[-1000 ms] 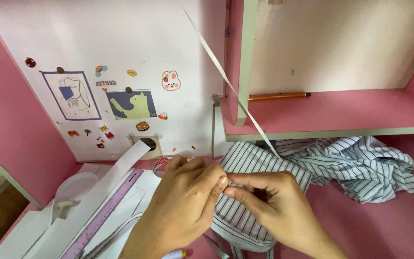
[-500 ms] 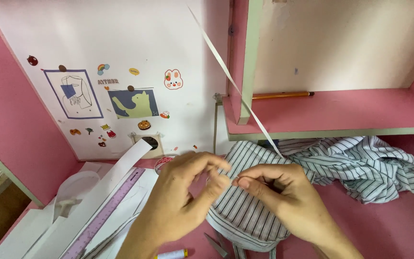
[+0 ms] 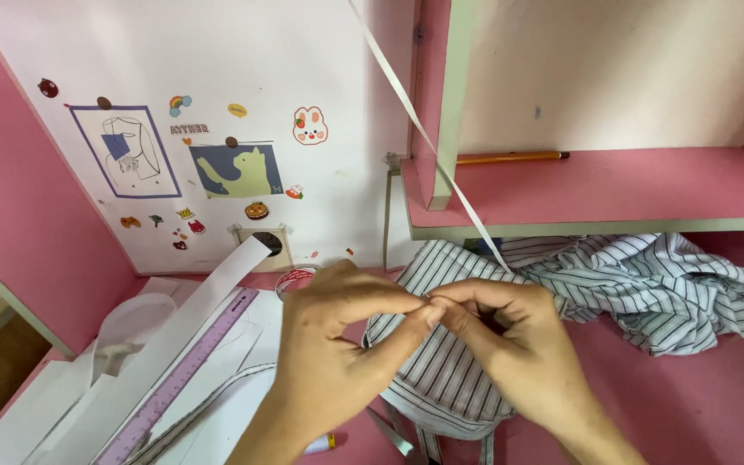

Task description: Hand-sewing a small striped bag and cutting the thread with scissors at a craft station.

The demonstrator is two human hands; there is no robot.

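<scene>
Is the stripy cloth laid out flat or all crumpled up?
Crumpled: the striped cloth lies bunched in folds under the pink shelf.

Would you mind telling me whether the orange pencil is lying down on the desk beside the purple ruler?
No, the orange pencil lies on the pink shelf, well above and right of the purple ruler.
</scene>
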